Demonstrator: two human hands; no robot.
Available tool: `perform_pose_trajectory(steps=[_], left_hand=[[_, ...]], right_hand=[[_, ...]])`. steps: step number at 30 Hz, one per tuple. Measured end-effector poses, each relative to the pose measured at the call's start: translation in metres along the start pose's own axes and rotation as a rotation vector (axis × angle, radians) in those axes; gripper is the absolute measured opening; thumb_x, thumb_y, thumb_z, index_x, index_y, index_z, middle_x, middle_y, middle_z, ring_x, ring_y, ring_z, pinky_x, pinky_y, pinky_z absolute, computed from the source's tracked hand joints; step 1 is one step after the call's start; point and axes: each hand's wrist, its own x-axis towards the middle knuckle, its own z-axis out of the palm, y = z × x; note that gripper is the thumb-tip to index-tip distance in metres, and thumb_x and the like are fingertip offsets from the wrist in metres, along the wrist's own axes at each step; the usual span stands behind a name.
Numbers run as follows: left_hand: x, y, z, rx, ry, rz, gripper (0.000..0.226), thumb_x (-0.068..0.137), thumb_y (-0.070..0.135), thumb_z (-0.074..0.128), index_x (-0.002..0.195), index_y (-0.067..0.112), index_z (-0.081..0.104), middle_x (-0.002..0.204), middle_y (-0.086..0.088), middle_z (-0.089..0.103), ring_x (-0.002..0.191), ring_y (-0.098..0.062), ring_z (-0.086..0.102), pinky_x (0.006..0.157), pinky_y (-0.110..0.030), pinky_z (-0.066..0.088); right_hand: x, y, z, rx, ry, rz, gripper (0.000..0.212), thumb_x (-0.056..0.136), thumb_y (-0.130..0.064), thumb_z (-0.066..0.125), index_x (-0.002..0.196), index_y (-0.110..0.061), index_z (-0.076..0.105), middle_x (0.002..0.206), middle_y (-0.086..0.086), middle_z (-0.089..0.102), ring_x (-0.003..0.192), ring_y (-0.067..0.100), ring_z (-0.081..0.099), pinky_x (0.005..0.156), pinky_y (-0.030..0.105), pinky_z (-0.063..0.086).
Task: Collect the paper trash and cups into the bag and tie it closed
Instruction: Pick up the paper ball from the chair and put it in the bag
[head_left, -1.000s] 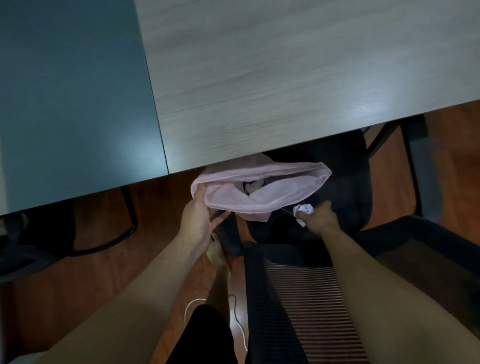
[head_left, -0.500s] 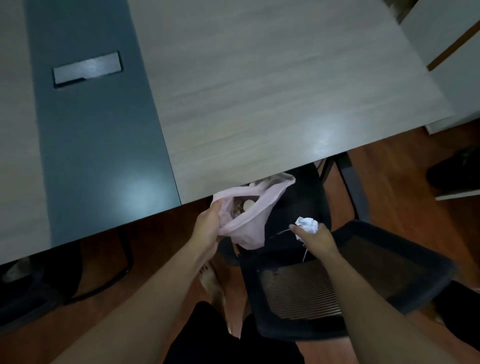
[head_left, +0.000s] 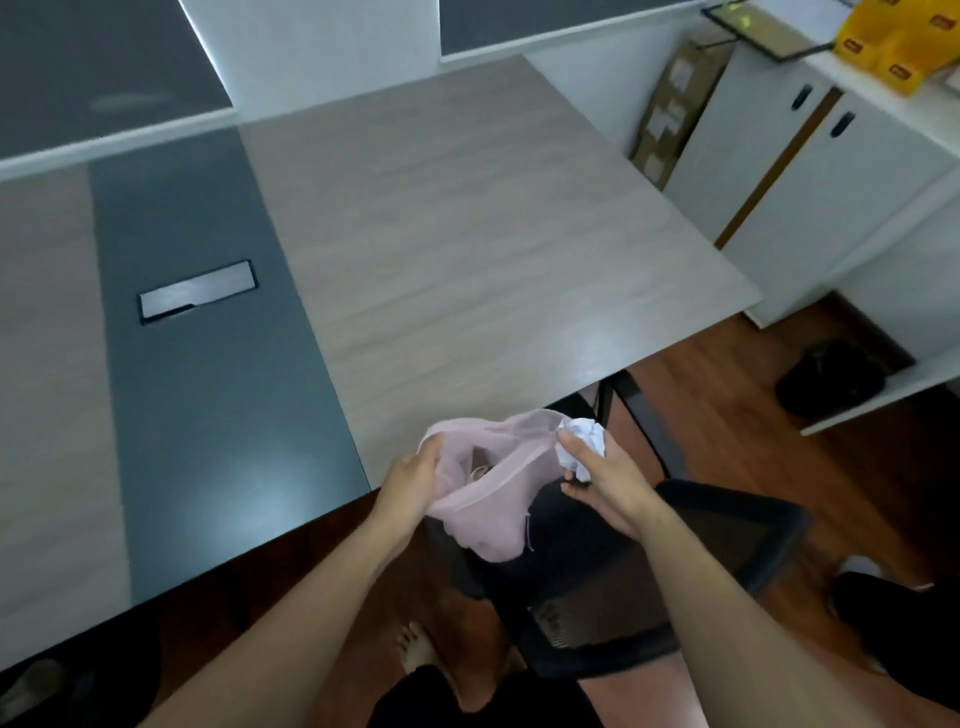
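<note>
The bag is gripped at its rim by the left hand; a paper ball is clenched in the right hand beside the desk.

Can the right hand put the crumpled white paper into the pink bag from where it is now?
Probably yes: the right hand holds the crumpled white paper ball at the rim of the thin pink plastic bag, whose mouth the left hand holds open.
</note>
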Motion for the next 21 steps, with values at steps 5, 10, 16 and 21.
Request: perform_pose_trajectory(steps=[5, 10, 16, 21], left_hand=[[0.0, 0.018, -0.023, 0.062, -0.019, 0.092, 0.068, 0.095, 0.068, 0.046, 0.08, 0.011, 0.079, 0.077, 0.0, 0.08, 0.073, -0.021, 0.073, 0.07, -0.034, 0.05], [-0.003, 0.036, -0.037, 0.152, 0.017, 0.155, 0.064, 0.095, 0.078, 0.038, 0.07, 0.021, 0.054, 0.062, 0.0, 0.058, 0.06, -0.019, 0.06, 0.066, -0.032, 0.042], [-0.01, 0.062, -0.058, 0.137, 0.01, 0.288, 0.054, 0.107, 0.066, 0.043, 0.074, 0.024, 0.054, 0.07, 0.003, 0.056, 0.068, -0.014, 0.055, 0.07, -0.034, 0.042], [-0.026, 0.091, -0.088, 0.089, -0.027, 0.372, 0.054, 0.099, 0.071, 0.051, 0.065, 0.03, 0.044, 0.063, 0.007, 0.041, 0.057, -0.008, 0.043, 0.064, -0.034, 0.035]], right_hand=[[-0.008, -0.042, 0.023, 0.004, 0.07, -0.057, 0.043, 0.09, -0.073, 0.075, 0.104, -0.032, 0.075, 0.083, 0.005, 0.054, 0.074, 0.015, 0.053, 0.074, 0.037, 0.059], [-0.009, -0.065, 0.061, 0.027, -0.108, -0.1, 0.02, 0.092, -0.049, 0.079, 0.096, -0.03, 0.075, 0.092, 0.005, 0.059, 0.092, 0.022, 0.057, 0.099, 0.045, 0.064], [-0.01, -0.052, 0.139, -0.279, -0.258, -0.075, 0.041, 0.091, -0.063, 0.084, 0.119, -0.033, 0.083, 0.123, 0.004, 0.083, 0.118, 0.025, 0.079, 0.104, 0.045, 0.064], [-0.016, -0.045, 0.182, -0.641, -0.207, -0.117, 0.082, 0.071, -0.103, 0.061, 0.127, -0.046, 0.076, 0.122, -0.012, 0.079, 0.113, 0.012, 0.074, 0.102, 0.033, 0.06]])
